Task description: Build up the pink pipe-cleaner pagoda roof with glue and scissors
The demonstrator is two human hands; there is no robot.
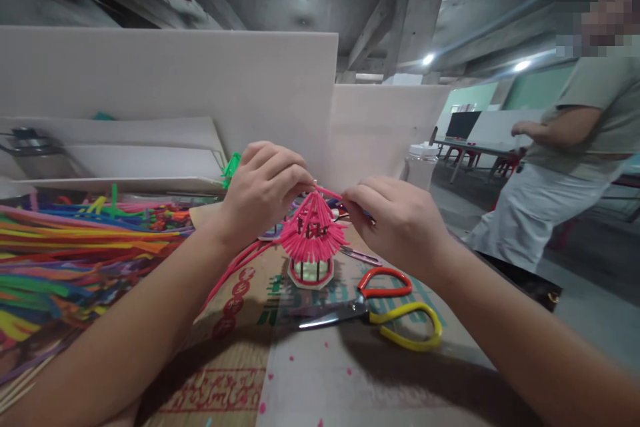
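Note:
A small model pavilion with a fuzzy pink pipe-cleaner roof (313,233) and a pale base with red trim stands on a printed cardboard sheet (250,320). My left hand (263,190) is closed, pinching at the roof's peak. My right hand (395,217) is closed too, pinching a pink pipe cleaner (330,193) that runs from the peak towards it. More pink pipe-cleaner strands trail down to the left below my left wrist.
Scissors (370,313) with red and yellow handles lie right in front of the model. A heap of coloured pipe cleaners (75,253) covers the left side. White boards stand behind. A clear plastic jar (420,163) stands at the back. Another person (565,167) stands at right.

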